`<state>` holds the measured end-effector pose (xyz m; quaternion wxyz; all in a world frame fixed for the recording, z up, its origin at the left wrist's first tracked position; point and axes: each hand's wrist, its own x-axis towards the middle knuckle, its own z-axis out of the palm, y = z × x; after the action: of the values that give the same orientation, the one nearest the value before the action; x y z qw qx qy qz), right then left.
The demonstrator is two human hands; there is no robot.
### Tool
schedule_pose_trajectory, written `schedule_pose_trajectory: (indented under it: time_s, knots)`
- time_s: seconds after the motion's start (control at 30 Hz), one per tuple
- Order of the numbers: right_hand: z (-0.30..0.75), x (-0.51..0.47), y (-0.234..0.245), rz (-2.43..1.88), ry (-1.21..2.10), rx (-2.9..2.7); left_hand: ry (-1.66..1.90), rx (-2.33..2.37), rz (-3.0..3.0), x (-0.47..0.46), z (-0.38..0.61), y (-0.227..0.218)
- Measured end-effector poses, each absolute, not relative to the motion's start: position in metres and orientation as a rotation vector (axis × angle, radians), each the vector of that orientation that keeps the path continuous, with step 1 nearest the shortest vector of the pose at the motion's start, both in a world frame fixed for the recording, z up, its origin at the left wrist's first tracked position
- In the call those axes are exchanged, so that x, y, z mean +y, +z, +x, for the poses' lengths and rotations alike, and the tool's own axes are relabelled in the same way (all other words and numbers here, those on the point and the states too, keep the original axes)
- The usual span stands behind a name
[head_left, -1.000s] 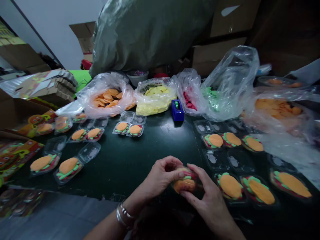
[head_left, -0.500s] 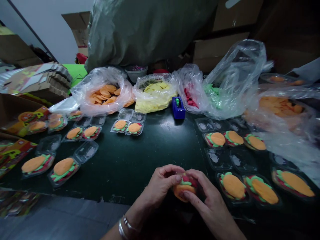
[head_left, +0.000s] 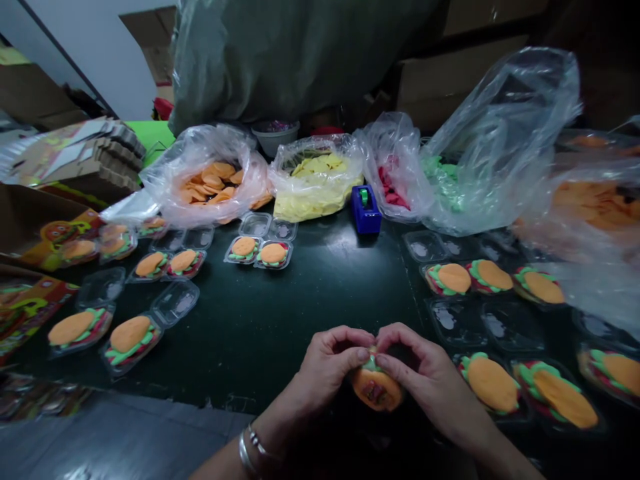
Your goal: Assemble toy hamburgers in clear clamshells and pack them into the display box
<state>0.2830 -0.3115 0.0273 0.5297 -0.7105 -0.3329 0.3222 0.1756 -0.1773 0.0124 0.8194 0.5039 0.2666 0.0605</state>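
Both hands meet at the near edge of the dark table (head_left: 300, 300). My left hand (head_left: 325, 370) and my right hand (head_left: 425, 380) are closed on one small toy burger (head_left: 376, 389), orange bun with green and red layers, tilted so its underside faces me. Fingertips of both hands pinch its top edge. Filled clear clamshell packs (head_left: 493, 383) lie just right of my right hand.
More packed burgers (head_left: 130, 337) lie at the left, some (head_left: 260, 252) in the middle, empty clear trays (head_left: 457, 320) at the right. Plastic bags of orange (head_left: 210, 183), yellow (head_left: 313, 180), red and green pieces line the back. A blue tape dispenser (head_left: 366, 209) stands centre. Printed cartons (head_left: 30, 293) sit left.
The burger has been tipped toward me between the hands, and both hands' fingertips have closed together over its top. The view has shifted slightly left.
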Motion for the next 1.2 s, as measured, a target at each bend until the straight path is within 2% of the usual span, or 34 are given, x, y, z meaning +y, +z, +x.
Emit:
schedule_pose_trajectory:
  time_s: [0.4, 0.6, 0.77, 0.97, 1.2]
  knots:
    - [0.282, -0.304, 0.012, -1.828, 0.522, -0.946, 0.05, 0.589, 1.174, -0.167, 0.192, 0.013]
    - [0.313, -0.272, 0.007, -1.79, 0.716, -0.805, 0.04, 0.62, 1.009, -0.146, 0.213, -0.001]
    - [0.329, -0.25, 0.002, -1.578, 0.807, -0.595, 0.031, 0.442, 0.886, -0.136, 0.214, 0.004]
    - [0.313, -0.268, -0.004, -1.316, 0.81, -0.304, 0.341, 0.541, 0.765, -0.142, 0.201, 0.006]
    - [0.282, -0.275, -0.012, -1.312, 0.902, -0.362, 0.314, 0.497, 0.744, -0.143, 0.187, -0.003]
